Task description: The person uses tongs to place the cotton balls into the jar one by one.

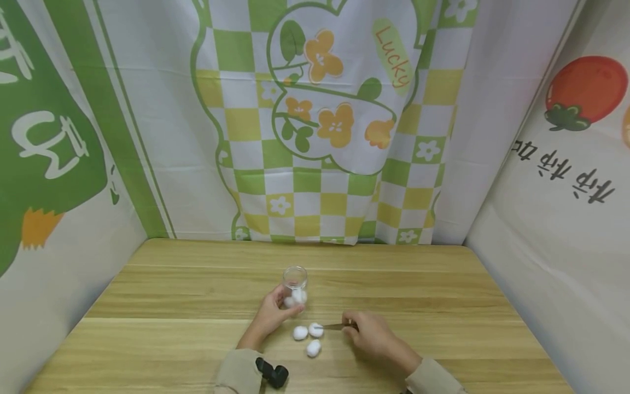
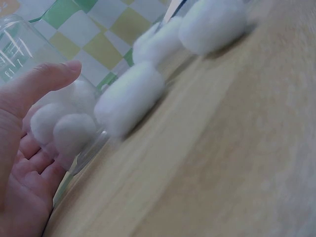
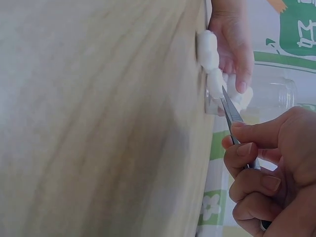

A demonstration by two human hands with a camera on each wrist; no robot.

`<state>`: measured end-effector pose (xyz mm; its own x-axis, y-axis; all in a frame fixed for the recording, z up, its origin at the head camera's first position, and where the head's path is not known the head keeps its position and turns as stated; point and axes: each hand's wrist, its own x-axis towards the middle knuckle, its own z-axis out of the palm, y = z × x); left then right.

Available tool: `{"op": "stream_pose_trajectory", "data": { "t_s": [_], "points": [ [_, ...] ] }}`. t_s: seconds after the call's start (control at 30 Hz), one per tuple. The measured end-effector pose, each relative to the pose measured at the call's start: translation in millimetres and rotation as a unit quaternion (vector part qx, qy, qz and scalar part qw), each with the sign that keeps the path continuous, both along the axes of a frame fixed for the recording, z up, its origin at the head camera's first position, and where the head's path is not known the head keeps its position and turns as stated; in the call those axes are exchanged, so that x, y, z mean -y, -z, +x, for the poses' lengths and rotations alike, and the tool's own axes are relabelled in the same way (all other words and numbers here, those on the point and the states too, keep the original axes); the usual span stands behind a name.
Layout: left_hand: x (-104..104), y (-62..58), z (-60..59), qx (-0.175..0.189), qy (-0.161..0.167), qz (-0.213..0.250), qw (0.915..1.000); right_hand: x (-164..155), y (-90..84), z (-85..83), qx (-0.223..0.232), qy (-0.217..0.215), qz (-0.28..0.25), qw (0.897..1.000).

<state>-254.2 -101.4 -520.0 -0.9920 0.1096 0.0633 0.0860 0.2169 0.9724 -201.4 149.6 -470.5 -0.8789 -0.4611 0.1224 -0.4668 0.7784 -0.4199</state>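
Note:
My left hand grips a small clear glass jar standing upright on the wooden table; a few white cotton balls lie inside it. My right hand pinches metal tweezers, whose tips touch one cotton ball on the table. Two more cotton balls lie beside it. In the right wrist view the tweezers reach a cotton ball in front of the jar.
Printed cloth panels wall in the table at the back and both sides. A black wrist camera mount sits on my left sleeve. Bare wood stretches left and right of the hands.

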Motion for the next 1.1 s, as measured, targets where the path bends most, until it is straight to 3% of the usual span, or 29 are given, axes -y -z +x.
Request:
{"op": "stream_pose_trajectory", "data": {
  "t_s": [0.67, 1.1],
  "points": [
    [-1, -0.7, -0.4, -0.003, 0.0, 0.005, 1.0, -5, -14.1, -4.9, 0.012, -0.01, -0.011, 1.0],
    [0, -2.4, 1.4, -0.005, 0.001, 0.001, 1.0, -6, -20.0, -5.3, -0.016, -0.014, -0.019, 1.0]
  ]
}}
